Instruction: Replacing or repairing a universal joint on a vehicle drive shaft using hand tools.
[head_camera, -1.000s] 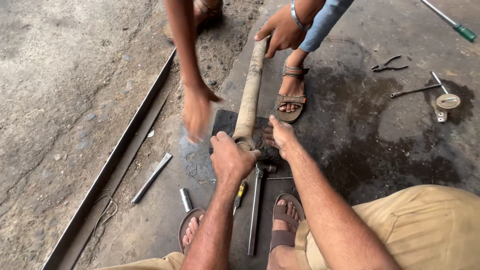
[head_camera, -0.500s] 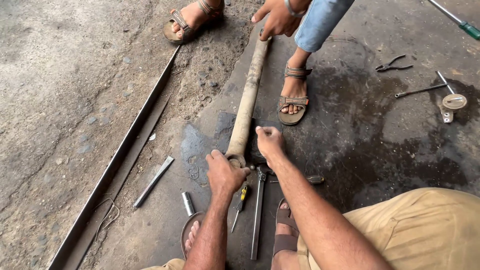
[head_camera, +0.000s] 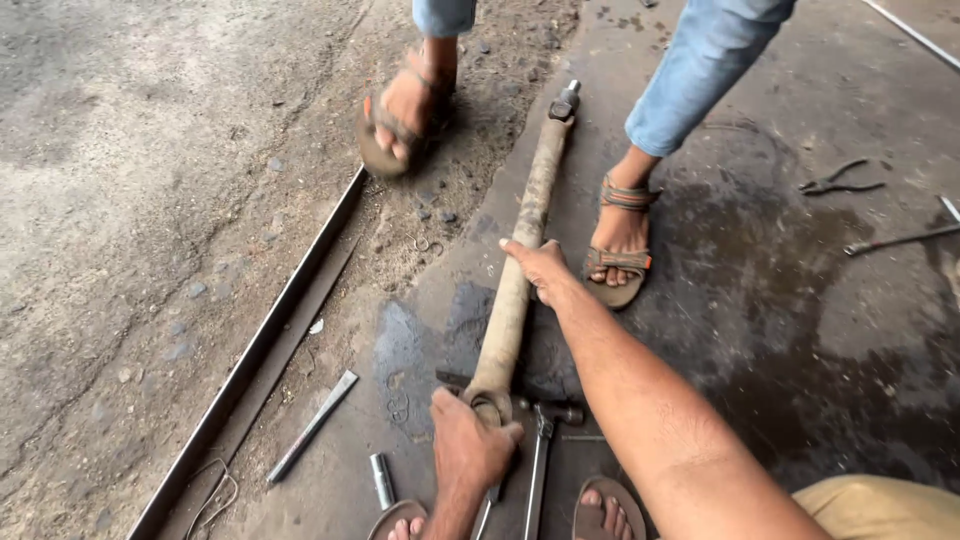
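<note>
**Rust-brown shaft held at two points along its length**

Rust-brown and dust-caked, the long metal shaft (head_camera: 515, 280) is the biggest thing in the head view. It lies on the dark, oil-stained concrete floor (head_camera: 780, 330), its long axis running from about 6 o'clock near the person up toward 12 to 1 o'clock. Its far end carries a greyer metal fitting (head_camera: 565, 100); its near end widens into a yoke-like collar, mostly hidden by the left hand. The tube looks straight, pitted and matte, with no bare bright metal showing along it.

The right hand (head_camera: 540, 268) reaches out at about 12 o'clock and rests on the shaft's middle, fingers spread flat across it rather than wrapped round. The left hand (head_camera: 470, 450) is nearer the body, at about 6 o'clock, closed down over the near end of the shaft; how tightly it grips I cannot tell.

Another person stands astride the far half: one sandalled foot (head_camera: 618, 245) just right of the shaft, the other foot (head_camera: 400, 125) lifted at about 11 o'clock.

A long steel angle bar (head_camera: 265, 345) lies off to 9 o'clock, roughly parallel. Smaller things follow: a hammer (head_camera: 540, 450) just beside the left hand, a flat metal strip (head_camera: 312, 425), a short socket piece (head_camera: 381, 480), and pliers (head_camera: 838, 180) well apart at 2 o'clock.
</note>
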